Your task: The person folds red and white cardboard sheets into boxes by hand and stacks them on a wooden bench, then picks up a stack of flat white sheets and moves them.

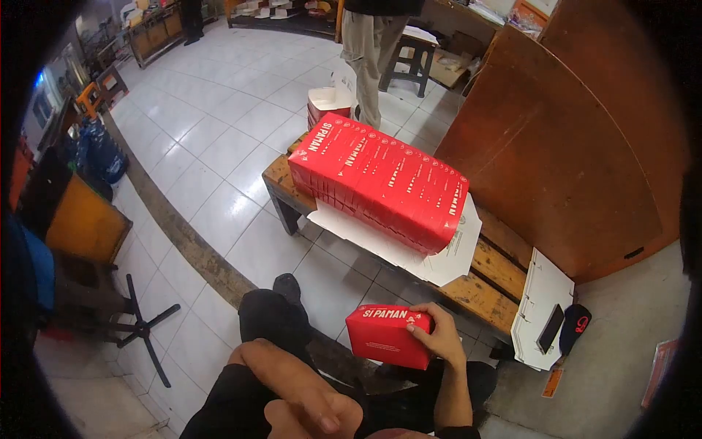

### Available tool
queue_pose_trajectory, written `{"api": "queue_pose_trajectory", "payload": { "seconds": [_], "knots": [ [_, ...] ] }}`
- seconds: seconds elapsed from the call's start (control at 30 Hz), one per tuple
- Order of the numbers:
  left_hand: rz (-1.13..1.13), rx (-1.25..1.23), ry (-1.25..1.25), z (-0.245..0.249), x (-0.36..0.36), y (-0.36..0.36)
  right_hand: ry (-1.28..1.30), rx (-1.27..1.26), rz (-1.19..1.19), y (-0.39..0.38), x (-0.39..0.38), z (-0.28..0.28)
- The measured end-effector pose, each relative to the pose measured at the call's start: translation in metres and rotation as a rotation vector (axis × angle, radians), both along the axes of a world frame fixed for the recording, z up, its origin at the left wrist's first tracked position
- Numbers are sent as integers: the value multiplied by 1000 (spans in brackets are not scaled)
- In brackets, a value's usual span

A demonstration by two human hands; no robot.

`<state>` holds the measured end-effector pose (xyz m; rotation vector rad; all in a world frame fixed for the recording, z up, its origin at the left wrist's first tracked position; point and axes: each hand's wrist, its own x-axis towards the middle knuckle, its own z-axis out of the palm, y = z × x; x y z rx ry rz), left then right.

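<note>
My right hand (pixel 439 336) grips the right end of a red cardboard box (pixel 387 342) with white "SI PAMAN" lettering, fingers over its top edge and thumb on the printed side. Close to my body at the bottom, my left hand (pixel 313 415) is bent inward and apart from the box; its fingers are partly hidden and blurred. Ahead, a long row of matching red boxes (pixel 376 186) is packed together on a wooden bench (pixel 486 304). White flat cardboard (pixel 457 267) lies beneath that row.
More white cardboard (pixel 534 314) with a dark phone (pixel 550 328) lies at the bench's right end, beside a dark cap (pixel 575 329). Brown wooden panels (pixel 563 146) lean at right. A person (pixel 369 58) stands beyond the bench, near an open box (pixel 329 102) and a stool (pixel 409 62).
</note>
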<state>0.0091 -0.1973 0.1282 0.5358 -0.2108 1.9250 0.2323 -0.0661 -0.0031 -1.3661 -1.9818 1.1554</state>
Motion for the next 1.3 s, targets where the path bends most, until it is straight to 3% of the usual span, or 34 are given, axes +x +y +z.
{"api": "queue_pose_trajectory", "payload": {
  "seconds": [0.17,0.27,0.37,0.47,0.57,0.73,0.87,0.93,1.0,1.1,1.3],
  "knots": [
    [102,-78,-18,7,6,0,3,-22,-13,-2,0,-1],
    [-29,-51,-18,11,0,-2,-3,9,1,-1,0,-2],
    [-1,-174,-35,22,2,-5,-33,-10,-1,-1,0,0],
    [167,-131,-26,14,10,3,-25,8,8,-1,-1,1],
    [151,-200,-42,23,10,1,-12,3,8,-1,-1,1],
    [-84,-168,-43,21,-6,-8,-28,-14,4,-1,-1,0],
    [78,-108,-45,14,4,-1,-39,-25,4,-1,-2,2],
    [206,104,-390,11,37,19,-56,-1,11,-1,-2,0],
    [190,127,-393,11,35,19,-59,8,14,-1,-2,0],
    [246,45,-123,11,21,17,-45,7,13,-1,-3,1],
    [384,54,15,9,17,17,-33,18,9,-2,-6,3]
  ]
}}
